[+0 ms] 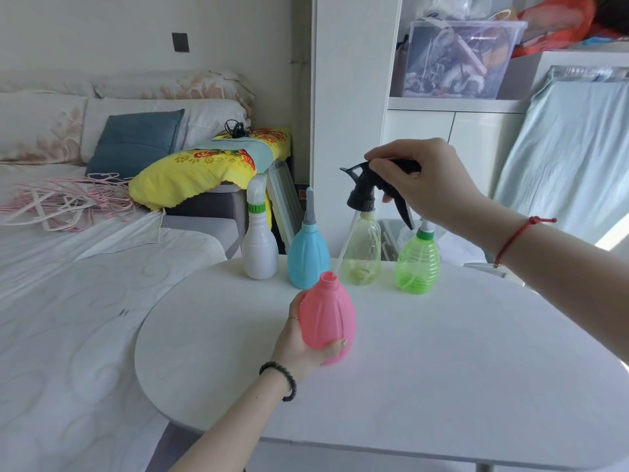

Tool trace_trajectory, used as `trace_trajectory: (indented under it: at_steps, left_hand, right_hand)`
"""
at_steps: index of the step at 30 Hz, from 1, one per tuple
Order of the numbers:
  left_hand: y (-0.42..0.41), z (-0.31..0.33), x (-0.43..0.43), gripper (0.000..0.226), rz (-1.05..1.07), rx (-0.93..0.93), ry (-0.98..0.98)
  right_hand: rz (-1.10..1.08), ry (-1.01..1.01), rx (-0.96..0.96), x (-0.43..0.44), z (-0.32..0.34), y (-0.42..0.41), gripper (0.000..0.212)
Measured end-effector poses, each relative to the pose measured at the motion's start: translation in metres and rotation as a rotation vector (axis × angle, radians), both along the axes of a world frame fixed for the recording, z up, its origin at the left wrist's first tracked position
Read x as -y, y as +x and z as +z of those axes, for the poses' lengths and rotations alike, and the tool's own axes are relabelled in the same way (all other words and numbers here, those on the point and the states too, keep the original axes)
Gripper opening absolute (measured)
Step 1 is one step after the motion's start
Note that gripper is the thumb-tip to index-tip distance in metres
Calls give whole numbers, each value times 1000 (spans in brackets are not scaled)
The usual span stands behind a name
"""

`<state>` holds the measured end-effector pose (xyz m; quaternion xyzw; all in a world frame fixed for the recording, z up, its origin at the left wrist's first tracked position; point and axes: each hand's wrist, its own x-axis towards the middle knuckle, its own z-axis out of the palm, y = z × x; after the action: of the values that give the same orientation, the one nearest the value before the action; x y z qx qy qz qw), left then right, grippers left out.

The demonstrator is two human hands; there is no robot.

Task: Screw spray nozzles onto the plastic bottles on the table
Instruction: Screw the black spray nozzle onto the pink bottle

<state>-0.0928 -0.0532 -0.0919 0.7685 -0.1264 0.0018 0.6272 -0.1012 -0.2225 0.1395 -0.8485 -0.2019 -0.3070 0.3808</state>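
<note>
Pink bottle (328, 318), centre frame on the table (442, 369), standing near-vertical, mouth up.
Left hand (303, 342) grips it; right hand (429, 185) pinches the black nozzle (364, 189) above, tube (344, 243) slanting down to the mouth.

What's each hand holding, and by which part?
Left hand grips the pink plastic bottle round its lower body; right hand pinches the black trigger spray nozzle by its top.

Your pink bottle (328, 318) is opaque, softly matt plastic with ribs, your black nozzle (361, 194) smooth plastic, the far right green bottle (418, 264) see-through ridged plastic, the table (442, 369) smooth and matt, and the bedcover (85, 301) on the left quilted cloth.
</note>
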Motion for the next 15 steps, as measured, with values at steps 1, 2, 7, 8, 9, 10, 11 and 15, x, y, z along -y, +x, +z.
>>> trace_trajectory:
  at_steps: [1, 2, 7, 8, 9, 10, 11, 15]
  left_hand:
    - [0, -1, 0, 85, 7, 6, 3]
    - [0, -1, 0, 85, 19, 14, 16]
    - [-2, -3, -1, 85, 51, 36, 49]
    - [-2, -3, -1, 85, 56, 39, 56]
    - [-2, -3, -1, 85, 59, 45, 59]
    - [-3, -3, -1, 85, 61, 51, 60]
    - [-3, -3, -1, 85, 61, 54, 61]
    - [-3, -3, -1, 87, 55, 51, 62]
  right_hand:
    - [3, -1, -18, -2, -3, 2, 13]
    - [10, -11, -39, -5, -7, 3, 13]
    - [89, -189, -178, -21, -37, 9, 17]
    - [89, -236, -198, -24, -43, 11, 19]
    - [95, -268, -225, -26, -49, 12, 20]
    - [107, -288, -256, -28, -54, 13, 22]
    - [118, -303, -283, -29, -57, 14, 23]
    - [141, -325, -345, -30, -58, 18, 24]
